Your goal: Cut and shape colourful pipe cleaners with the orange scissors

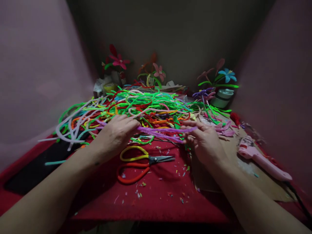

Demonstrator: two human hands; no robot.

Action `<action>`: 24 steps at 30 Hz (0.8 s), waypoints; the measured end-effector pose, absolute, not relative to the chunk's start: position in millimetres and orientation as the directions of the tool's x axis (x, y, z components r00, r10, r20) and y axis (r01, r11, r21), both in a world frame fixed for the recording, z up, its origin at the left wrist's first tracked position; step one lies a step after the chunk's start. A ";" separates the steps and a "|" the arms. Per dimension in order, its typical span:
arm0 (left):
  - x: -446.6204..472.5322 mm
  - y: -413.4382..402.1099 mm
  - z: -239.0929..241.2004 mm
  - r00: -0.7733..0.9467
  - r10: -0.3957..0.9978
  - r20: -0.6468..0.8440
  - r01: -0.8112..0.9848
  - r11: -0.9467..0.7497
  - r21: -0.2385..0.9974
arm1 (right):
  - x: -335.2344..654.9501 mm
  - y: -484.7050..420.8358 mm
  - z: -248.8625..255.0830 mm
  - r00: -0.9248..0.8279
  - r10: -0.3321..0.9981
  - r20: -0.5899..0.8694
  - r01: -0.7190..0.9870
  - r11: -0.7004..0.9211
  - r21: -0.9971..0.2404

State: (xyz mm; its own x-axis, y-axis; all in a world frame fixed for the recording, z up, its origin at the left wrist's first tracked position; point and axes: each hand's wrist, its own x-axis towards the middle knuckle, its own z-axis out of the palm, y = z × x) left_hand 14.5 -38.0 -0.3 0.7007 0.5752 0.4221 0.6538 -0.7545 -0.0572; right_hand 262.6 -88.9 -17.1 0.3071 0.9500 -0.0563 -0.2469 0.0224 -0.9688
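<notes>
Several purple pipe cleaners [159, 131] stretch between my two hands, above the red cloth. My left hand [120, 131] is closed around one end, its knuckles up, and short purple ends stick out on its far side. My right hand [201, 138] has thumb and fingers at the other ends, closed on the strands. Just below lies a pair of scissors [153, 160] with one yellow and one orange handle, blades slightly apart and pointing right. Behind my hands spreads a tangled heap of coloured pipe cleaners [146, 100], mostly green.
A pink glue gun [264, 159] rests on a cardboard sheet [209, 180] at right. At left, a dark flat object [36, 170] lies under pipe cleaners. Pipe-cleaner flowers [227, 75] and a pale green container [222, 97] stand at the back. Small clippings dot the red cloth [107, 201].
</notes>
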 end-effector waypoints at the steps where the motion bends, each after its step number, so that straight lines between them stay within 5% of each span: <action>1: 15.2 -41.0 0.5 0.708 0.593 0.384 0.655 -0.754 -0.042 | 263.0 -90.0 -15.0 0.344 0.939 -0.014 -0.234 0.071 -0.970; 8: 21.4 -47.0 -12.3 0.698 0.716 -0.010 0.712 -0.695 -0.095 | 260.7 -96.8 -11.6 0.432 0.831 0.351 0.124 0.331 -0.935; 15: 22.4 -47.5 -14.4 0.692 0.722 0.018 0.714 -0.680 -0.167 | 254.6 -103.7 -1.9 0.316 0.895 0.315 0.154 0.279 -0.948; 19: 21.7 -46.3 -15.0 0.677 0.731 0.087 0.736 -0.674 -0.067 | 239.4 -108.2 3.7 0.072 0.951 0.300 0.366 0.254 -0.895; 24: 20.9 -42.6 -18.5 0.697 0.707 0.119 0.716 -0.696 -0.055 | 212.5 -105.4 -11.8 -0.401 0.839 0.367 0.646 0.544 -0.536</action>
